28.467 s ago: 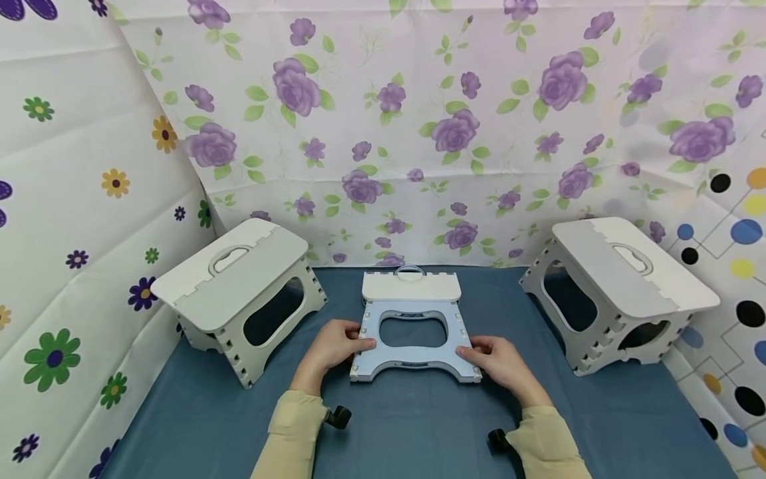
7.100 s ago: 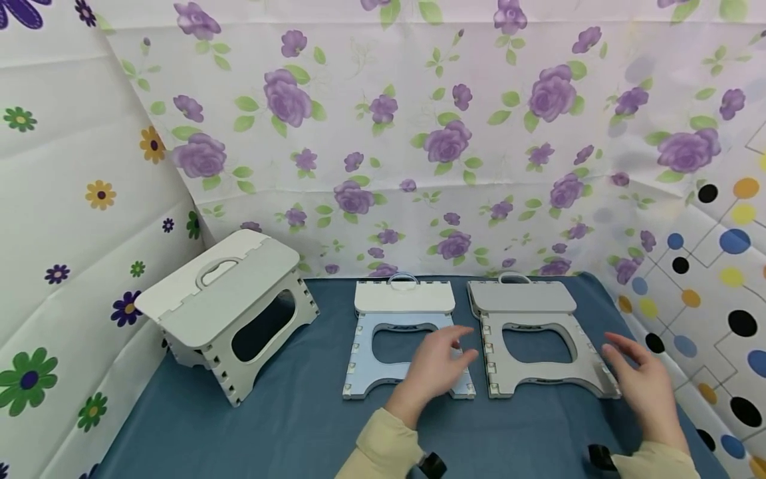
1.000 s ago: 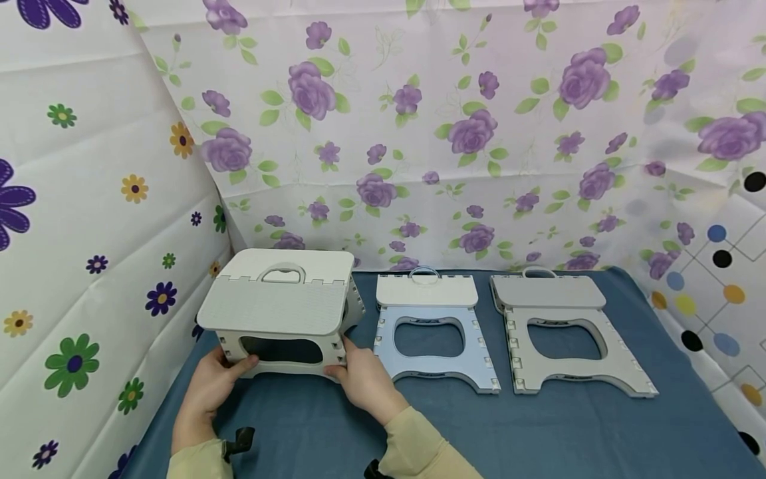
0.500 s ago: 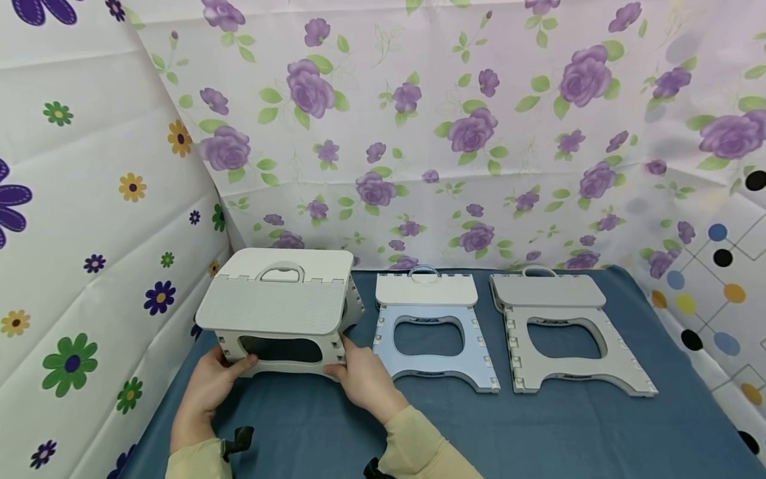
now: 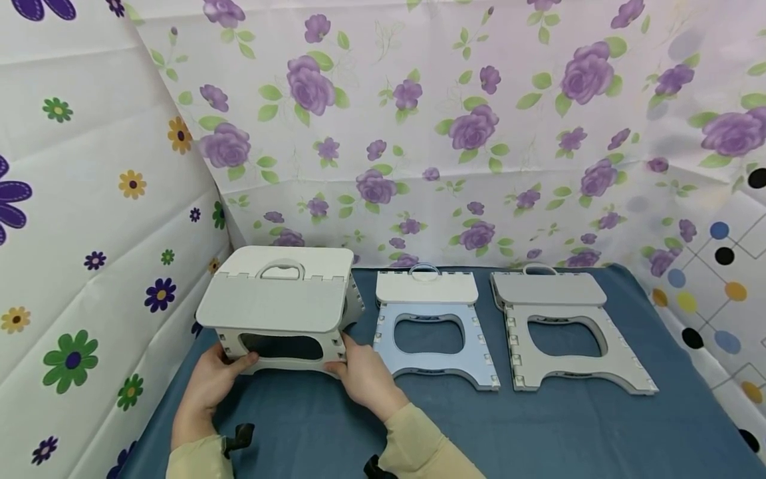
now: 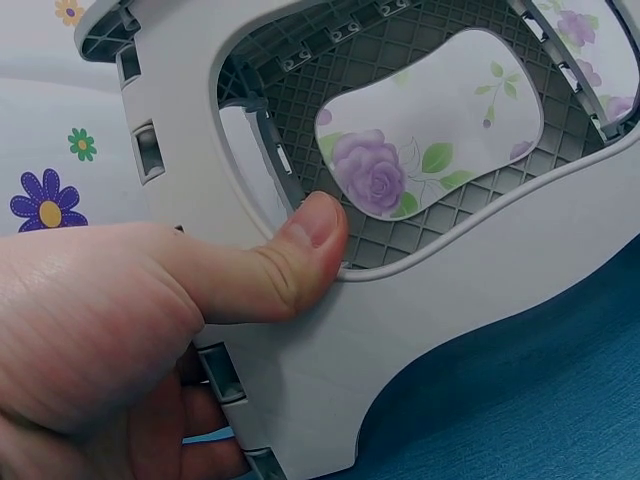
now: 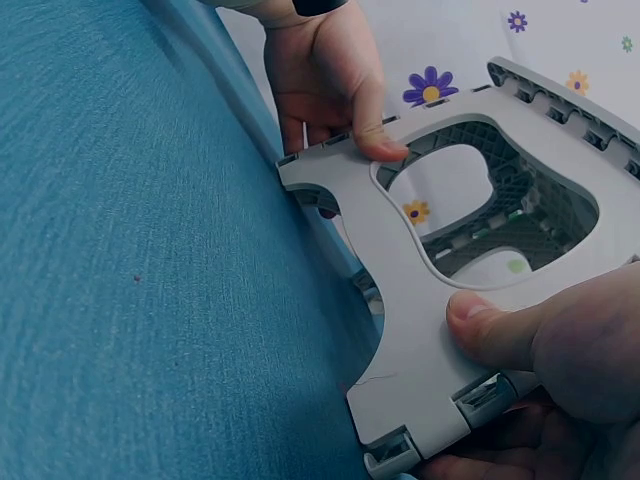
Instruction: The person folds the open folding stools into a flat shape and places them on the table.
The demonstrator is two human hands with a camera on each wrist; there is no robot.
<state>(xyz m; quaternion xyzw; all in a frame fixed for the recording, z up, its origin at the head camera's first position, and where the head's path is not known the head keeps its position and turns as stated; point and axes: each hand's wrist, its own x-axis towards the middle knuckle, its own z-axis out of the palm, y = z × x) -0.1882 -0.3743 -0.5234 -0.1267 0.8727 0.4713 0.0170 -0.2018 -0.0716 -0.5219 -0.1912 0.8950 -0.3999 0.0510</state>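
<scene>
An unfolded white folding step stool (image 5: 272,303) stands at the left of the table, its top level and its carry handle in the middle. My left hand (image 5: 206,386) grips the left edge of the stool's front leg panel, thumb on the front face. In the left wrist view the thumb (image 6: 300,250) lies at the rim of the oval opening, fingers behind the panel. My right hand (image 5: 371,380) holds the panel's right edge. The right wrist view shows its thumb (image 7: 480,325) pressed on the panel, with the fingers partly hidden behind.
A blue-and-white stool (image 5: 427,362) lies folded flat right of my right hand. Farther right lies a folded grey-white stool (image 5: 568,364). Flowered cloth (image 5: 401,159) hangs behind the blue-covered table (image 5: 509,439), and patterned cloths hang at both sides.
The right stool, unfolded at first, now lies folded flat beside the blue one. The left stool has turned to face front, and both hands have taken hold of it. The last second shows little motion.
</scene>
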